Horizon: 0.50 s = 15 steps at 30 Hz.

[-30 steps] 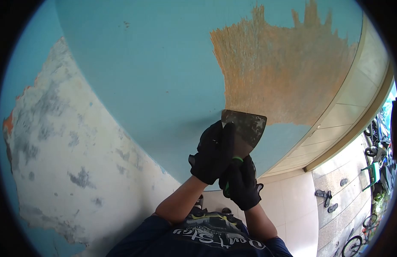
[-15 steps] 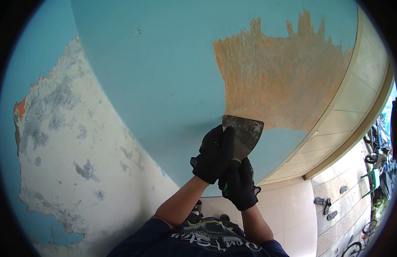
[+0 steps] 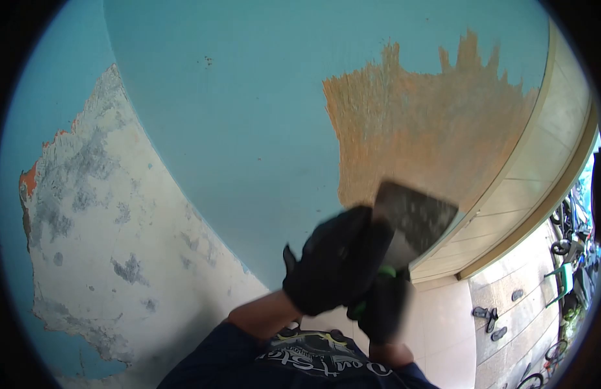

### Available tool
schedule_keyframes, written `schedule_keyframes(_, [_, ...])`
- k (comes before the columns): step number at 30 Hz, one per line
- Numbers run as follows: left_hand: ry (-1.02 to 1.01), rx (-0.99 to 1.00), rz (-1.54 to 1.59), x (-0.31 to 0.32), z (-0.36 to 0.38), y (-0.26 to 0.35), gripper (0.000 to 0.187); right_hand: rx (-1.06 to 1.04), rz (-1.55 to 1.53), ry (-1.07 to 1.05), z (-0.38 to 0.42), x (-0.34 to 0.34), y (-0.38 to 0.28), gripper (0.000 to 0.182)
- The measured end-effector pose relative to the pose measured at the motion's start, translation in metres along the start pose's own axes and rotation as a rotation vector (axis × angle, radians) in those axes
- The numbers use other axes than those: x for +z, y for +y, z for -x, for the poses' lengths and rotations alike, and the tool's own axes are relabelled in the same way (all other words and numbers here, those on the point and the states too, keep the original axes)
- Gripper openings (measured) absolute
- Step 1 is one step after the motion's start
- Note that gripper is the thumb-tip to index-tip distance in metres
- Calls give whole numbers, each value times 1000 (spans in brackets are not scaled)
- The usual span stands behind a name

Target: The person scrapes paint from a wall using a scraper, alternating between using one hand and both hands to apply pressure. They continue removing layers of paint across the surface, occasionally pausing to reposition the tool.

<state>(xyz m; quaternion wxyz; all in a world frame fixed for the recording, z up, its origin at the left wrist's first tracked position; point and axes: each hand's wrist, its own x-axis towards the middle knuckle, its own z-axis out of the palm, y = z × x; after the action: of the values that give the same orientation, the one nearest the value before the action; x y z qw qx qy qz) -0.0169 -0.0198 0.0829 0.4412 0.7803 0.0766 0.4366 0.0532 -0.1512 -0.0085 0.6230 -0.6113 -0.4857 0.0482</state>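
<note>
A wide, dark scraper [image 3: 414, 217], speckled with pale residue on its blade, is tilted in front of the wall's bare patch. My right hand [image 3: 383, 308], in a black glove and blurred, closes around its green-and-black handle. Black-gloved too, my left hand [image 3: 339, 262] lies against the left side of the blade and its neck, fingers together; their tips are blurred. Behind the blade is an orange-brown scraped patch [image 3: 436, 123] with jagged upper edges, surrounded by blue paint [image 3: 235, 129].
To the left, an adjoining wall shows a white and grey patch [image 3: 119, 227] with ragged paint edges. A beige tiled border [image 3: 514, 194] curves along the right. Beyond it are sandals [image 3: 488, 318], a green plastic stool [image 3: 561, 285] and parked motorbikes [image 3: 563, 246].
Both hands and the scraper have moved right and slightly down, and the blade has turned clockwise. The view has shifted a little, so the wall sits lower.
</note>
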Motion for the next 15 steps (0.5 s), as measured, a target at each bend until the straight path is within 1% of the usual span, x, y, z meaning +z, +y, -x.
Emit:
schedule_keyframes(2, [-94,-215,232,-3,41,-27,21,213,-365,4,14,-5,-1,24])
schedule_keyframes(3, [-88,-215,226,-1,53,-33,21,211,-370,-2,10,-5,0,24])
schedule_keyframes(5, [-158,-406,567,0,79,-44,33,356,-538,12,9,-5,3,21])
schedule_keyframes(6, [-267,-446,515,4,101,-70,44,362,-541,11,9,-4,11,21])
schedule_keyframes(7, [-266,-451,516,4,101,-64,44,39,-75,0,9,-2,24,21])
schedule_keyframes(8, [-283,-405,361,4,98,-52,47,-288,394,-13,9,-2,31,21])
schedule_keyframes(9, [-293,-359,207,4,96,-45,51,-288,395,-19,5,-3,31,21])
schedule_keyframes(10, [-286,-360,209,3,95,-45,51,-294,303,-63,-1,-3,30,20])
schedule_keyframes(11, [-326,-391,165,-2,94,-45,53,-298,211,-106,-4,-3,29,20])
schedule_keyframes(12, [-365,-421,122,-4,94,-44,54,-66,-22,-170,-2,-8,24,23])
schedule_keyframes(13, [-357,-421,126,-4,99,-43,54,-68,-20,-177,-6,-14,26,23])
schedule_keyframes(15, [-326,-487,97,-1,112,-41,56,23,-162,-400,-19,-25,31,24])
